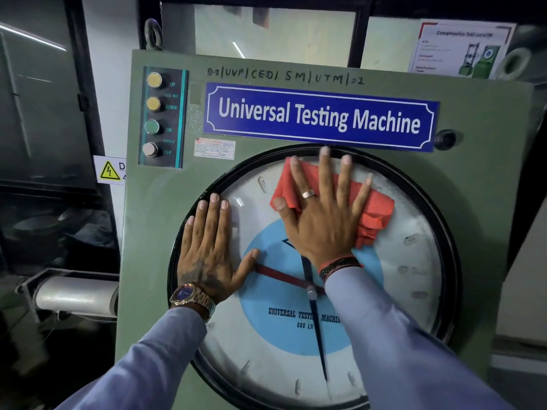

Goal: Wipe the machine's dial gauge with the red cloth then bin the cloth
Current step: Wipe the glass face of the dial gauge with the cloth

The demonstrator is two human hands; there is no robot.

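Observation:
A large round dial gauge (pixel 408 291) with a black rim, white face and blue centre fills the front of the green machine (pixel 473 113). My right hand (pixel 322 214) lies flat with fingers spread on the upper part of the glass, pressing the crumpled red cloth (pixel 377 214) against it. The cloth shows above and to the right of the hand. My left hand (pixel 207 250) rests flat and empty across the gauge's left rim, fingers apart. A red pointer and a black pointer cross near the dial's middle.
A blue "Universal Testing Machine" plate (pixel 319 115) sits just above the gauge. A button panel (pixel 161 118) with up, down, on and off buttons is at the upper left. A grey cylinder (pixel 74 294) sticks out left of the machine. No bin is in view.

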